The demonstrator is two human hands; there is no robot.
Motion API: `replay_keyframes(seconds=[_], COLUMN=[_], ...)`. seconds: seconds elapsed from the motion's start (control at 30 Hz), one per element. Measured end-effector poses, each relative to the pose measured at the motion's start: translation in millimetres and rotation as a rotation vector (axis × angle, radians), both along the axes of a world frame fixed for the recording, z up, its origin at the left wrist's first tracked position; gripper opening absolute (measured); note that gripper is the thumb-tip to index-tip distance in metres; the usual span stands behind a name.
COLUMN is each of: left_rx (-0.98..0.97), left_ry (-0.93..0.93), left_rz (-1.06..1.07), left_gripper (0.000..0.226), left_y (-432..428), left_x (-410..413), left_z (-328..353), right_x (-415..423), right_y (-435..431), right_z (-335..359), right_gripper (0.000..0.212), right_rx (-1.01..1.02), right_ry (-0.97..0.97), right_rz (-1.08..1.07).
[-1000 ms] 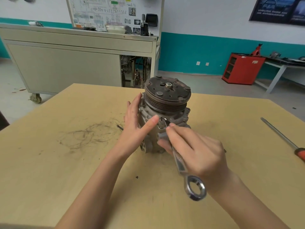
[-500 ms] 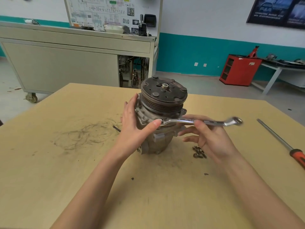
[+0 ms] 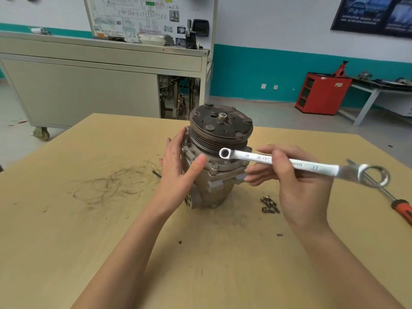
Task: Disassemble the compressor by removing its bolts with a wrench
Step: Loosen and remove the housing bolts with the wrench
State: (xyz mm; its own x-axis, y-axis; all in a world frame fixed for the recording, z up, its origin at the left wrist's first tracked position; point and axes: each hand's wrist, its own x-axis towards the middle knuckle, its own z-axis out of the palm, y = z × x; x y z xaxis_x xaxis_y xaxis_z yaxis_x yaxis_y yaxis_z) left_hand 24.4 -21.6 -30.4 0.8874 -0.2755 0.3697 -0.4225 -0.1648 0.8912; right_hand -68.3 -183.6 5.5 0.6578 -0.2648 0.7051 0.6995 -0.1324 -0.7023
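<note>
Table [image 3: 89,219]: tan board, dark scuff swirls at your left; compressor [image 3: 214,181] stands upright near its middle, pulley up, nut showing at the hub; your left hand [image 3: 178,172] lies flat on its left flank, fingers straight, thumb stretched across the front flange, bracing rather than gripping; your right hand [image 3: 296,186] pinches the wrench [image 3: 289,162] at mid-shank, thumb on the near side, fingertips behind; wrench held near level, small ring end in front of the pulley grooves, large end out to your right, over the screwdriver [image 3: 401,208] lying at the table's right edge; loose bolts [image 3: 268,204] clustered on the table just right of the compressor's foot; one bolt [image 3: 214,166] sits in the flange, just below and left of the small ring; ring empty, apart from the head. Judgement: step in hand is seating the ring on this bolt; with bolts out on the table, task looks partway. Next move calls for lowering the ring squarely over the head until fully seated, shank clear of the pulley, left palm pressed firm against the turn; a half-seated ring could slip and round the head.
</note>
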Motion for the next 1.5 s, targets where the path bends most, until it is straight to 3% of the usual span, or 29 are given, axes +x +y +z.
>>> replay_keyframes(seconds=[0.13, 0.2, 0.37, 0.47, 0.7, 0.77, 0.8, 0.87, 0.9, 1.03, 1.1, 1.27, 1.43, 1.5], left_rx=[-0.017, -0.01, -0.013, -0.004, -0.023, -0.049, -0.062, -0.072, -0.068, -0.025, -0.006, 0.017, -0.034, -0.057], left_ry=[0.004, 0.0, -0.001, 0.001, 0.021, 0.045, 0.054, 0.062, 0.068, 0.076, 0.07, 0.066, 0.098, 0.098], left_rz=[-0.016, -0.015, -0.018, -0.011, 0.004, 0.002, -0.003, -0.005, 0.001, 0.035, 0.036, 0.028, -0.001, -0.007], left_gripper=[0.089, 0.09, 0.091, 0.093, 0.097, 0.099, 0.1, 0.101, 0.104, 0.11, 0.107, 0.107, 0.096, 0.094], left_y=[-0.2, -0.5, 0.7, 0.3, -5.4, -6.6, -7.2, -8.7, -9.9, -13.3, -13.1, -8.2, -0.9, -0.7], left_x=[-1.6, -2.5, -3.4, -3.4, -6.8, -7.8, -8.2, -9.9, -10.7, -11.4, -10.7, -10.0, -8.0, -8.2], left_z=[0.5, 1.2, 1.5, 1.9, 5.3, 6.3, 6.6, 7.4, 8.1, 11.1, 10.8, 10.8, 10.4, 9.9], right_x=[-11.8, -13.5, -6.5, 0.7, -3.3, -4.4, -5.4, 0.8, 2.3, 19.2, 30.9, 32.1, 5.7, -8.7], right_y=[15.4, 18.9, 23.3, 28.8, 37.9, 40.6, 39.0, 30.1, 23.6, -17.3, -32.7, -52.1, -30.4, -16.0], right_z=[-3.9, -8.3, -7.6, -8.2, -25.0, -25.4, -21.8, -12.3, -8.3, -5.9, -3.4, 7.8, 21.9, 20.7], right_gripper=[0.014, 0.019, 0.051, 0.045, 0.044, 0.036, 0.03, 0.021, 0.02, 0.016, 0.021, 0.019, 0.022, 0.026], right_rx=[-0.027, -0.067, -0.75, -0.942, -1.077, -0.991, -0.823, -0.181, 0.051, 0.411, 0.46, 0.038, -0.394, -0.659], right_ry=[0.073, 0.01, -0.45, -0.6, -0.55, -0.4, -0.229, 0.27, 0.422, 0.501, 0.549, 0.413, -0.06, -0.185], right_rz=[0.032, -0.021, -0.626, -0.716, -0.803, -0.721, -0.569, -0.175, 0.011, 0.327, 0.469, 0.465, -0.03, -0.253])
